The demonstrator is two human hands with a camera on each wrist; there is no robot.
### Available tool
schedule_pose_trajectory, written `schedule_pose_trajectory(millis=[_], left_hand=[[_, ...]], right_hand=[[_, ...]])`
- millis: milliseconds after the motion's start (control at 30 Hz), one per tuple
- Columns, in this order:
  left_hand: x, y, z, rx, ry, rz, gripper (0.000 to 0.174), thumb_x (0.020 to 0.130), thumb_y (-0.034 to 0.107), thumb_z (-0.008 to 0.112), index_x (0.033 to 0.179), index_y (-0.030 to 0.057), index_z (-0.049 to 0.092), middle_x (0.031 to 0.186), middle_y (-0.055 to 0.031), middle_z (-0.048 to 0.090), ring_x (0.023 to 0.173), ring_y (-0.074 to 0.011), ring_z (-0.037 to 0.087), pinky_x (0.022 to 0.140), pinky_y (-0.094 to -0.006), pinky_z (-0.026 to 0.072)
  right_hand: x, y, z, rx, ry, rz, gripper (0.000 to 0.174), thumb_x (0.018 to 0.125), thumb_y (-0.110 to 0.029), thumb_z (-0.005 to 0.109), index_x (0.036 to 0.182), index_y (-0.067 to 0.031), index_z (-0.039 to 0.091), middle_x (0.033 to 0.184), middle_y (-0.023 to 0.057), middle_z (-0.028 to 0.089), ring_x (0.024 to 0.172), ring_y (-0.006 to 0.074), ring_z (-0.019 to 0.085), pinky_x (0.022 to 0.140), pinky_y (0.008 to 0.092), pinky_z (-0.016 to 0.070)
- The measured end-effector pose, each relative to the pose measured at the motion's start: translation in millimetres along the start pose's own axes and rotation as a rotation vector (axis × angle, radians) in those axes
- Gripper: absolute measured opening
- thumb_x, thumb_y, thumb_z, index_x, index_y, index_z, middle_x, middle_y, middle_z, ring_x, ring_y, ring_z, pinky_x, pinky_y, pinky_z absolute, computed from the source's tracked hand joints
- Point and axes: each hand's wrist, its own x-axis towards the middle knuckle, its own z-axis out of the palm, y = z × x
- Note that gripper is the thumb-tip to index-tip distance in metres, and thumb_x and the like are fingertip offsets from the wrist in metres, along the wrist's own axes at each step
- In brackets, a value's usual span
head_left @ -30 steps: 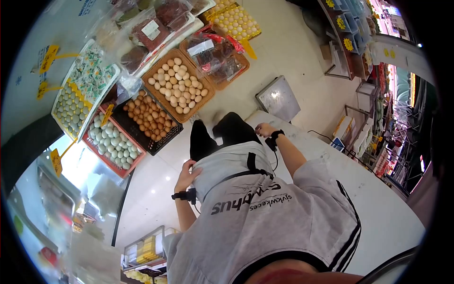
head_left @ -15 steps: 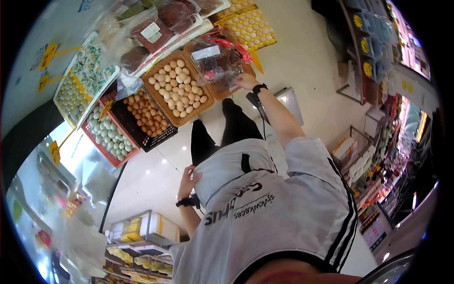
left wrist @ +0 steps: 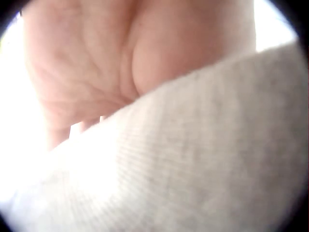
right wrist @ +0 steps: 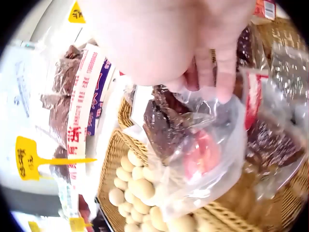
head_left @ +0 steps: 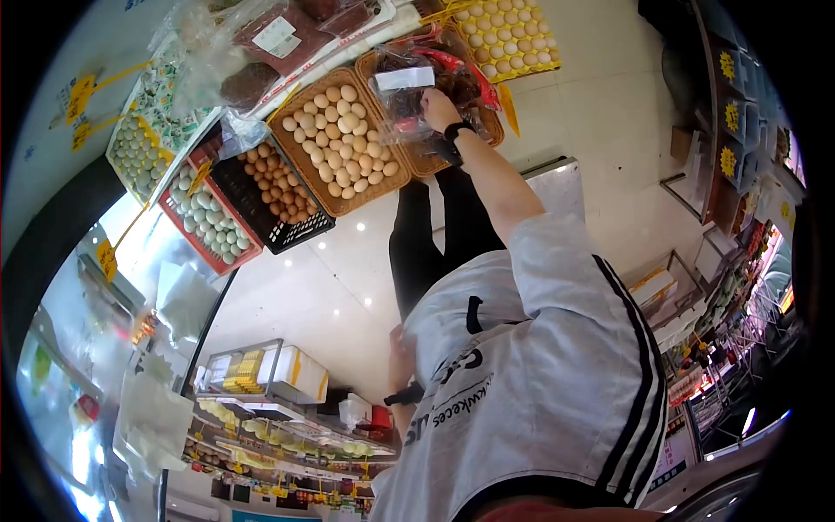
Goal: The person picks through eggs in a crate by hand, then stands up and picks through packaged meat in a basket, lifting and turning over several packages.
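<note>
My right hand (head_left: 440, 111) is over the wicker basket of packaged dark meat, beside the egg basket. In the right wrist view, its curled fingers pinch the top of a clear plastic bag (right wrist: 227, 145) holding dark meat and something red; the hand (right wrist: 169, 43) covers part of a white label. The left hand (head_left: 402, 358) hangs low beside the pale shirt (head_left: 470, 304). Its palm (left wrist: 91, 53) looks relaxed in the left wrist view, with the fingers partly hidden behind the cloth, and nothing is seen in it.
Beside the meat basket stand a wicker basket of pale eggs (head_left: 396, 178), a black crate of brown eggs (head_left: 323, 228) and a red crate of bluish eggs (head_left: 248, 259). A yellow egg tray (head_left: 552, 63) lies beyond. A metal-topped platform (head_left: 558, 187) stands on the floor at right.
My right hand has moved from beside the white table to the meat basket and now pinches a bag. The left hand has lowered beside the shirt. The view has shifted closer to the baskets.
</note>
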Motion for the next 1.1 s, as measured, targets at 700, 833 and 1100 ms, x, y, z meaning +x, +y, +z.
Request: schedule_pose_trajectory(millis=[700,833,1100], left_hand=[[198,169,-5,-0.841,-0.36,0.187,0.068,0.102,0.023,0.07,0.158,0.0055,0.035,0.155,-0.0124,0.049,0.143,-0.0275,0.049,0.117,-0.0476,0.044],[223,142,6,-0.878,-0.155,0.064,0.047,0.101,0.007,0.07,0.143,0.0025,0.05,0.132,-0.0097,0.064,0.114,-0.0199,0.065,0.101,-0.0389,0.0561],[204,94,-1,-0.846,-0.173,0.05,0.045,0.1,0.007,0.07,0.142,0.0051,0.052,0.13,-0.0091,0.065,0.116,-0.023,0.065,0.1,-0.0408,0.0565]], right_hand=[[-156,-134,-90,0.658,-1.039,-0.075,0.017,0.105,-0.02,0.062,0.101,-0.0032,0.062,0.096,-0.0015,0.061,0.093,0.0083,0.055,0.085,0.0277,0.0475],[-136,-125,-60,0.48,-1.123,-0.288,0.024,0.106,-0.026,0.062,0.106,-0.0028,0.065,0.096,0.0033,0.068,0.092,0.0131,0.062,0.085,0.0315,0.0506],[18,-20,-52,-0.261,-0.092,-0.24,0.052,0.084,-0.03,0.083,0.125,-0.0051,0.064,0.124,0.0156,0.065,0.118,0.0369,0.061,0.098,0.0481,0.0525]])
